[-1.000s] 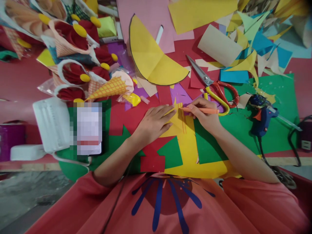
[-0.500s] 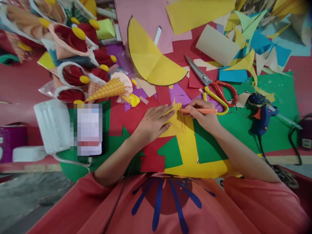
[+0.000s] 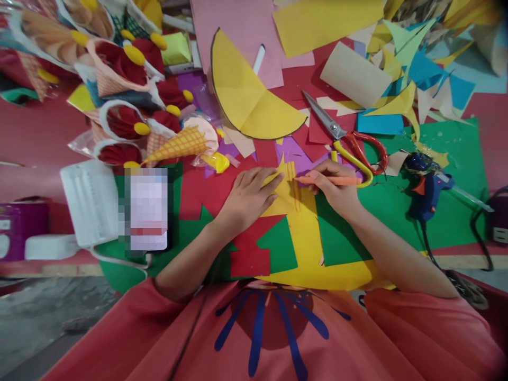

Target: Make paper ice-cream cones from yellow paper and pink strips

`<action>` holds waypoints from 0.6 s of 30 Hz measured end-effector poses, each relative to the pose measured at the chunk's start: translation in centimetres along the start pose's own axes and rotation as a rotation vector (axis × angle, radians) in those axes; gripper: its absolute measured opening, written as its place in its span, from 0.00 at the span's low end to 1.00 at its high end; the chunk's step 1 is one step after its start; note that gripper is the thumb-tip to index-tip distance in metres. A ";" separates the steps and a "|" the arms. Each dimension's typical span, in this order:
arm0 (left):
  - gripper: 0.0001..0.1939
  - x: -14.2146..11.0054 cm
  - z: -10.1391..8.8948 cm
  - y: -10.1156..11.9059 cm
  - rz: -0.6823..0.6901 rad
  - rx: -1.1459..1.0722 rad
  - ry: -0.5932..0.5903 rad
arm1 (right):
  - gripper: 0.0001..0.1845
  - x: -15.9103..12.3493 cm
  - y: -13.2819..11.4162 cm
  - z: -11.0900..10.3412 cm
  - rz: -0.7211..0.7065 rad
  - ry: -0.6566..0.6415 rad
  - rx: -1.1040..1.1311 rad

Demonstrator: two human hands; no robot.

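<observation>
My right hand (image 3: 337,188) is closed round an orange marker (image 3: 345,181), its tip pointing left at a yellow paper piece (image 3: 288,197). Several orange lines run down that paper near the tip. Flat on the left part of the same paper lies my left hand (image 3: 248,198), fingers stretched out and holding nothing. Scissors (image 3: 339,129) with one red and one yellow handle lie just beyond my right hand. A yellow paper fan shape (image 3: 252,98) with a dark outline rests farther back. Below my hands are red paper pieces (image 3: 250,263) and green paper (image 3: 353,241).
At right lies a blue glue gun (image 3: 431,193) with a cord. Paper scraps (image 3: 424,66) heap up at the back right. Paper cones (image 3: 174,145) crowd the left, above a blurred phone (image 3: 150,211) and a white device (image 3: 89,203). A beige paper roll (image 3: 355,74) lies behind the scissors.
My right hand and the marker have shifted slightly right. My left hand stays flat on the paper. The view has moved a little, so the things at left appear farther right.
</observation>
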State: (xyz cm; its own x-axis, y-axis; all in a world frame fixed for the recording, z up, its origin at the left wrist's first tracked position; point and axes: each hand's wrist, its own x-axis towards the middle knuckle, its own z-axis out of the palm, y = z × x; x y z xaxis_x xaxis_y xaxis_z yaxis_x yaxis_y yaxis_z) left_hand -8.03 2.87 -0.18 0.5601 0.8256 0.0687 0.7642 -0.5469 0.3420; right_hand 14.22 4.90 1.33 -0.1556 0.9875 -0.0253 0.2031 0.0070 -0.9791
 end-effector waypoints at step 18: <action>0.22 0.1 0.1 0.0 -0.014 -0.015 -0.011 | 0.12 0.1 -0.2 0.1 -0.042 -0.108 -0.080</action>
State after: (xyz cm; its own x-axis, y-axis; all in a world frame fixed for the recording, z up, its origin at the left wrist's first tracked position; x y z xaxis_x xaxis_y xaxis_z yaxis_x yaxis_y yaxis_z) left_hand -7.93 2.91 -0.21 0.5528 0.8316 0.0533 0.7672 -0.5330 0.3568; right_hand 14.09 5.03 1.52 -0.2678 0.9634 -0.0102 0.2701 0.0649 -0.9606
